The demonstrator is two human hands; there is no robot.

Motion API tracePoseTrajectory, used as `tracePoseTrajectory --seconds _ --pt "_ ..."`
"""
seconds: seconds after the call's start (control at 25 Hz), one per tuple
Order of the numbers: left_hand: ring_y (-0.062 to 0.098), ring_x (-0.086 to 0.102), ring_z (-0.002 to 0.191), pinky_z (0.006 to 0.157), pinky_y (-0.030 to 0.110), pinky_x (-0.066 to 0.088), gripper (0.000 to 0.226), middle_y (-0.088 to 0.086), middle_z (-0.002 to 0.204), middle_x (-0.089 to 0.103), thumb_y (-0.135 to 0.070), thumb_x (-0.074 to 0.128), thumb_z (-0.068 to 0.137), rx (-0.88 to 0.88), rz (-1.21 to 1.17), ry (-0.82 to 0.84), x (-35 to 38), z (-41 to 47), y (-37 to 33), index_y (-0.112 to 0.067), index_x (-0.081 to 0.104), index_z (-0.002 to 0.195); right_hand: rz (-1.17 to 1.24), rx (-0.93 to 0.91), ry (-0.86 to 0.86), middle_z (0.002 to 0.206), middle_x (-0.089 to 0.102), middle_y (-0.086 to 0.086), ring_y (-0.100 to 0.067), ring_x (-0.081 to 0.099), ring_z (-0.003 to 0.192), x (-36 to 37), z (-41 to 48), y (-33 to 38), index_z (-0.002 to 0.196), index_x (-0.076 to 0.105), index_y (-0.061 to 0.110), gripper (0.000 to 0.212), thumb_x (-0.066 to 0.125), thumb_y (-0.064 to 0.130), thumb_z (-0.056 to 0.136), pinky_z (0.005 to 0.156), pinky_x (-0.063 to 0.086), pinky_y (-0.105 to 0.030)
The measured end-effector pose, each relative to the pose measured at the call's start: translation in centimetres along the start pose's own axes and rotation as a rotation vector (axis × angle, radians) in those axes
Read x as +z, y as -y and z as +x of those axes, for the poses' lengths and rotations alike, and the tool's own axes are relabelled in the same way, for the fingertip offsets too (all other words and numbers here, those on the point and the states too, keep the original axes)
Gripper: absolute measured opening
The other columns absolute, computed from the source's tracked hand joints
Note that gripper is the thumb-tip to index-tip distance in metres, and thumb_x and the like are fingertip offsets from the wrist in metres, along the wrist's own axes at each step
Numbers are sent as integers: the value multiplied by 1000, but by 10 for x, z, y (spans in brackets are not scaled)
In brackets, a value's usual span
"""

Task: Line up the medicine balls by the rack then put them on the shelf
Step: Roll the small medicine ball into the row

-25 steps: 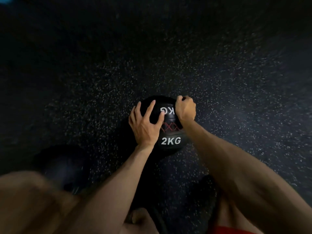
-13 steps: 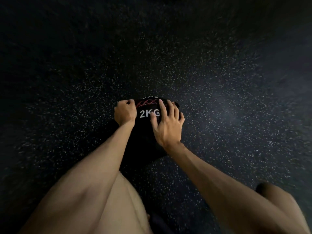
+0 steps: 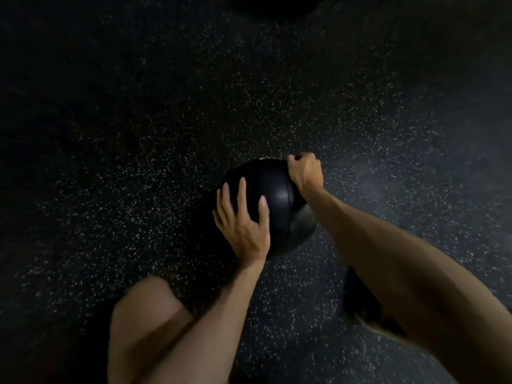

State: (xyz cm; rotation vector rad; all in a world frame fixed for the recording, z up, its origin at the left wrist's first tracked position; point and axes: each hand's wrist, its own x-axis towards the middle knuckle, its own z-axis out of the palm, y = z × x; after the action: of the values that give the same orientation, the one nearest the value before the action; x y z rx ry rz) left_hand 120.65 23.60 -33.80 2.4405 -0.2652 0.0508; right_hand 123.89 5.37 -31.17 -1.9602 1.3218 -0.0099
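The left grip (image 3: 243,228) lies open and flat against the near left side of a black medicine ball (image 3: 277,195), its fingers (image 3: 242,189) straight and spread across the smooth skin. The right grip (image 3: 304,173) is curled over the ball's far upper right edge, knuckles up, fingers hooked round the rim and out of sight behind it. The ball sits between the two, in the middle of the view, low against a dark rubber floor (image 3: 138,134) flecked with pale specks; whether it touches the floor cannot be told. A seam runs down the ball's face beside a dull highlight. Both bare forearms reach in from the lower edge, the right forearm (image 3: 388,259) crossing the ball's lower right side. A bent bare knee (image 3: 144,309) shows at lower left, blurred.
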Motion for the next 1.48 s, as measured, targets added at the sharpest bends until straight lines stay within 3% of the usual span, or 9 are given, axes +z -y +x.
tracePoseTrajectory --seconds 0.2,0.32,0.44,0.52,0.72,0.84,0.96,1.2,1.48 --pt "22 50 130 105 49 42 48 0 141 56 -58 36 99 -82 111 -47 20 61 -26 -38 58 137 59 -112 109 108 70 -21 -39 63 104 -2 46 17 101 70 4 35 46 28 96 90 47 -42" --pt "21 58 114 97 46 46 47 -1 126 64 -57 36 98 -290 39 16 23 128 -35 -35 66 125 -48 -356 170 131 62 -9 -30 54 124 6 38 22 129 60 20 45 37 43 99 104 41 -44" --pt "24 66 94 87 44 53 44 3 99 72 -51 41 98 -447 -1 49 25 188 -50 -22 73 100 -239 -637 -40 152 44 -2 -24 37 140 18 17 16 148 42 30 59 32 62 98 114 29 -48" --pt "26 68 88 84 41 54 42 6 93 73 -45 43 98 -477 -4 21 32 211 -60 -17 73 93 -245 -660 -100 149 47 -2 -25 40 137 19 34 27 147 45 30 62 32 65 97 112 35 -50" --pt "24 65 107 94 38 50 32 4 116 70 -37 46 99 -329 -42 -16 52 233 -87 -21 71 115 -98 -436 90 128 64 -9 -32 58 120 7 132 83 130 63 22 64 34 67 94 100 47 -47" --pt "24 33 146 118 47 28 59 4 158 35 -63 37 99 -98 51 -61 70 184 -77 -37 36 152 -50 -276 221 119 67 -15 -37 62 112 4 194 113 115 70 10 63 45 63 93 92 46 -39" --pt "26 9 154 123 56 15 84 6 167 8 -81 35 88 -56 117 102 77 184 -73 -44 6 158 -38 -193 360 134 60 -19 -37 55 124 9 242 130 132 60 1 68 50 57 95 101 42 -37" --pt "30 24 147 115 60 27 79 9 162 22 -82 31 87 -133 333 142 91 257 -110 -47 16 155 198 -276 409 131 62 -18 -34 56 125 -3 274 102 132 61 3 42 43 30 105 103 41 -37" --pt "38 23 144 112 66 26 71 17 157 24 -82 27 88 -447 328 232 107 345 -144 -46 33 150 23 -656 82 161 29 -10 -28 26 149 2 215 91 154 32 22 63 24 57 103 118 25 -49"
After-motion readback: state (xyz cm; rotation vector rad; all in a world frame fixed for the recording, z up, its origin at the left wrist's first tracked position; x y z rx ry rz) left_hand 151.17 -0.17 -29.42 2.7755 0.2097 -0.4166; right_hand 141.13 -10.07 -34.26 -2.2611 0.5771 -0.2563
